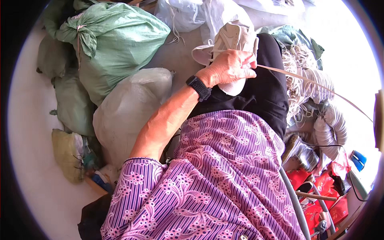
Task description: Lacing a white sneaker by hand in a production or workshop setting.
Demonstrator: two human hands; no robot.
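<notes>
A beige and white sneaker [230, 40] rests on my dark-trousered lap, its pale toe [233, 88] pointing toward me. My left hand [232, 69], with a black band on the wrist, lies across the sneaker's middle. Its thumb and fingers are pinched together at a pale flat shoelace [308, 81], which runs taut from the fingertips toward the right edge. My palm hides part of the lacing. Against the sneaker's left side is a pale, rounded piece [202, 54], perhaps a second shoe. My right hand is out of view.
Stuffed green sacks [120, 40] and a white plastic sack [132, 104] stand at my left. Bundles of white laces [302, 80] are heaped by my right leg. Plastic-wrapped rolls [332, 124], red bags [324, 184] and a blue object [358, 160] lie nearer on the right.
</notes>
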